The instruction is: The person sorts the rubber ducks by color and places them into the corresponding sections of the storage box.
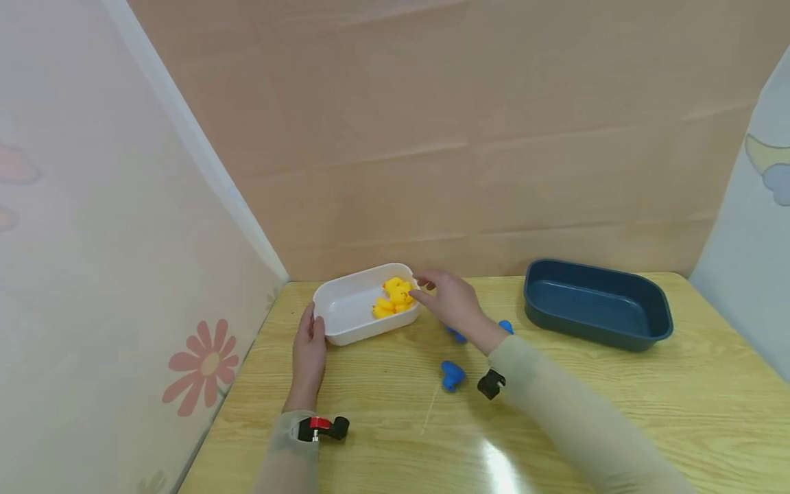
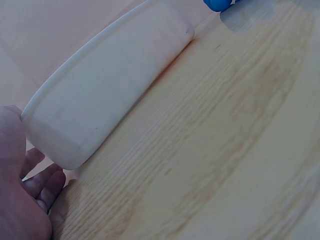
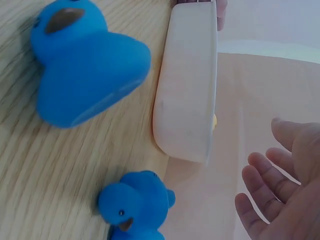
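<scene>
White in the head view, a tray (image 1: 345, 310) holds yellow ducks (image 1: 400, 296) toward its right end; the left hand (image 1: 309, 351) rests loosely against its left end, the right hand (image 1: 453, 300) beside the ducks. Left wrist: relaxed fingers touch the tray. Right wrist: parted fingers hold nothing; blue ducks (image 3: 95, 75) sit nearby.

- No text, label, brand, number or sign can be read in the head view or in either wrist view.
</scene>
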A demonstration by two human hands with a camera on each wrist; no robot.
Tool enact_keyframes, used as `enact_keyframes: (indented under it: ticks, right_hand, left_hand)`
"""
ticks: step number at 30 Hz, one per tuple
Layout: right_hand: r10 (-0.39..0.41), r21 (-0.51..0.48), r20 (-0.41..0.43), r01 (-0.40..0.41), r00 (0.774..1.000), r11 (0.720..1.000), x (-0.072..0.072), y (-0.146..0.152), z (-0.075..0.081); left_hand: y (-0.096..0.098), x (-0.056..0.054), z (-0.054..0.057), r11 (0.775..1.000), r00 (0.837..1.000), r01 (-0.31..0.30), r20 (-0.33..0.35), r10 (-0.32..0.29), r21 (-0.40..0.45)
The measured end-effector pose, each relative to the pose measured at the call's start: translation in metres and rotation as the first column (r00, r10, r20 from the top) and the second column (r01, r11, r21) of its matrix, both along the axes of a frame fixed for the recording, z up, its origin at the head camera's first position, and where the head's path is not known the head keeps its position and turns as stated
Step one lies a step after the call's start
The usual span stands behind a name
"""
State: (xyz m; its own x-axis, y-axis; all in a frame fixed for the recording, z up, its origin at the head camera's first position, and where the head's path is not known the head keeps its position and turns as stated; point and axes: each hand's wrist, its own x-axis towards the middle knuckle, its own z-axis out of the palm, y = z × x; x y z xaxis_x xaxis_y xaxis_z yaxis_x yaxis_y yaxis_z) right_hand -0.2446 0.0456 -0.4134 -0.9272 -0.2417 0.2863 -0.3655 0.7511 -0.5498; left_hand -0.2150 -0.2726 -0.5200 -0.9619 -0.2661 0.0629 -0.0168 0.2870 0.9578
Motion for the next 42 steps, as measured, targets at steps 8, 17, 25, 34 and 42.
enact_keyframes:
  ticks: [8,17,25,34,42]
  right_hand:
    - [-0.022,0.037,0.003,0.022,1.000,0.999,0.010,0.018,0.006]
    - [-0.027,0.066,-0.074,0.032,0.997,0.997,0.018,0.039,0.007]
    - [-0.026,0.052,-0.078,0.030,0.997,0.998,0.028,0.050,0.011]
    - [-0.048,0.039,-0.108,0.053,0.993,0.998,0.044,0.066,0.012]
    - [-0.068,0.002,-0.076,0.069,0.995,0.998,0.057,0.080,0.005]
  left_hand:
    - [-0.002,0.000,-0.001,1.000,1.000,0.000,0.004,0.000,-0.005]
    - [-0.006,-0.004,-0.001,1.000,1.000,-0.006,-0.019,0.005,-0.013]
    - [-0.012,-0.005,-0.001,1.000,1.000,-0.001,0.000,0.001,-0.031]
    - [-0.019,-0.001,-0.001,0.999,1.000,-0.015,-0.006,0.015,-0.041]
    - [-0.022,0.001,-0.001,0.999,1.000,-0.024,0.005,0.025,-0.043]
